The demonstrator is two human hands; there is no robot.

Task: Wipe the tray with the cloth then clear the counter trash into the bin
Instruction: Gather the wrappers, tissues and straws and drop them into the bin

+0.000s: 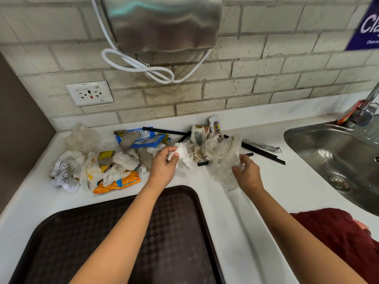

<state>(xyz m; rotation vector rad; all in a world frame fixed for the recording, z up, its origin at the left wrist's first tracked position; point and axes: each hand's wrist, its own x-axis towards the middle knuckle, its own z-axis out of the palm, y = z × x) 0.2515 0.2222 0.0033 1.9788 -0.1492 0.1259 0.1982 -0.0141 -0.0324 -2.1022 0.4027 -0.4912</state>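
The left hand (164,168) has its fingers (173,158) curled round a crumpled white tissue (183,153), pinching it just above the tabletop (242,232). The right hand (247,173) has its fingers bent round a thin clear plastic bag (225,158) and holds it by one edge.

Around both hands lies the trash pile (106,160): more tissues, a blue wrapper (141,139), an orange wrapper (119,183), black straws (262,153) and a small tube (215,126) near the wall. The dark tray (61,242) sits close to the person, under the left arm. The red cloth (338,236) lies on the right, beside the sink (336,152). No bin can be seen here.

What could go wrong? The bag is floppy and light, so it may slip out of the hand or drag small bits along and spill them. The tissue could tear or drop crumbs back onto the tray. The straws are round, so a bump could roll them into the sink. With the bin out of sight, things might fall on the way there.
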